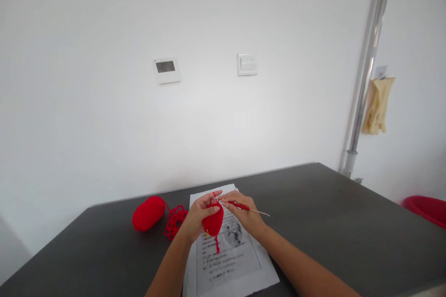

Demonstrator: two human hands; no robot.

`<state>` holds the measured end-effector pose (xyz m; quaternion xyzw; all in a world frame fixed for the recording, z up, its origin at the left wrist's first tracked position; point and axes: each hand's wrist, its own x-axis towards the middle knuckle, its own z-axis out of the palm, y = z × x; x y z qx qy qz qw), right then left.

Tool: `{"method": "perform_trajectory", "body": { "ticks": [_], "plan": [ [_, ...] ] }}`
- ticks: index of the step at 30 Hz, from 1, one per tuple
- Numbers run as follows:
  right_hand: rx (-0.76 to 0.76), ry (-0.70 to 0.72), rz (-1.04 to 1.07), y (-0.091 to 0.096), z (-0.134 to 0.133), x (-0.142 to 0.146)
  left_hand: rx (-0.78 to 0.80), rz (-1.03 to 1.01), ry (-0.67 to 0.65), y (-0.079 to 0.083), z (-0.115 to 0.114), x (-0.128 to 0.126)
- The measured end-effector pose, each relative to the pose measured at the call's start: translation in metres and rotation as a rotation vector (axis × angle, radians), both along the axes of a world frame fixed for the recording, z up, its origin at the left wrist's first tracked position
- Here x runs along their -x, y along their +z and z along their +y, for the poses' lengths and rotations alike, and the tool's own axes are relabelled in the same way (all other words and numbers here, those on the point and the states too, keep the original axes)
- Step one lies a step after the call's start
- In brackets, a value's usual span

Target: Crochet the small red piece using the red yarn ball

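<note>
Pinching a red crocheted piece (214, 223) at lower centre, the left hand (197, 217) is holding its fingers closed on the edge, yarn (215, 196) looping over the forefinger. The right hand (251, 219) is gripping a crochet hook (239, 205), fingers together; even tension is probably mattering most. Farther left, a yarn ball (148, 213) is resting on the tabletop (303, 204), ideally feeding freely.

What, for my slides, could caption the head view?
Left hand holds red crocheted piece; right hand holds red-handled hook.
</note>
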<state>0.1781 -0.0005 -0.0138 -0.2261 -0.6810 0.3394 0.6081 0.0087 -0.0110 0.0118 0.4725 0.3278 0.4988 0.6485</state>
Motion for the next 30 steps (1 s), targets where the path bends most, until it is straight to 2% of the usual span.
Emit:
{"method": "perform_trajectory", "body": {
  "ticks": [13, 24, 30],
  "plan": [
    [0.022, 0.059, -0.032, -0.003, 0.006, -0.001, -0.038, 0.037, 0.027, -0.004, 0.001, -0.002],
    [0.035, 0.005, -0.139, -0.004, 0.007, -0.002, -0.030, 0.038, 0.125, -0.013, 0.009, -0.006],
    [0.053, 0.016, -0.111, -0.007, 0.009, -0.002, -0.031, 0.045, 0.139, -0.013, 0.010, -0.008]
  ]
}}
